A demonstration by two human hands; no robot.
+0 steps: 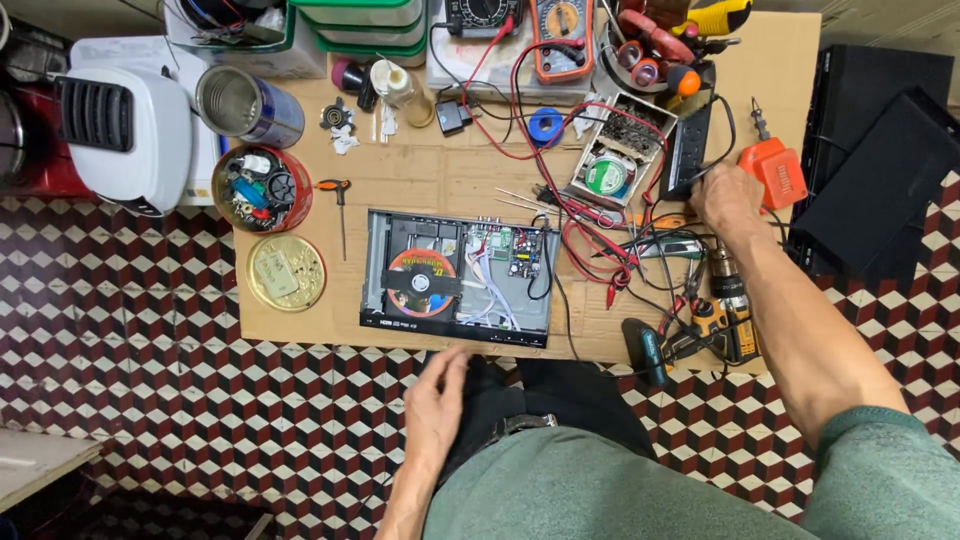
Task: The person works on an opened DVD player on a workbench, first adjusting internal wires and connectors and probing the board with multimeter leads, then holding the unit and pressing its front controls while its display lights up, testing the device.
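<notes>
on a sheet of brown cardboard [420, 180] spread over the red, white and black patterned floor tiles [130, 300], an opened black disc player with its lid off [457, 279] lies flat near the front edge, showing a red and orange disc [421, 282] on the left and a small green circuit board [520, 252] on the right. the right hand [727, 200] reaches far out to the right side of the cardboard, its fingers at the black power strip [690, 150] and just beside an orange plastic tool [775, 170]; whether it grips anything cannot be told, since the fingers are turned away. the left hand [436, 400] rests loose and flat on the person's dark trouser leg, just below the front edge of the player, holding nothing. tangled red and black test leads [590, 235] run between the player and the right hand. a yellow and black cordless drill [728, 310] lies under the right forearm. to the left of the player sit a round gold tin lid [286, 272], a red tin full of small parts [262, 189] and a small orange-handled screwdriver [340, 210]. an orange multimeter [562, 38] lies at the far edge.
</notes>
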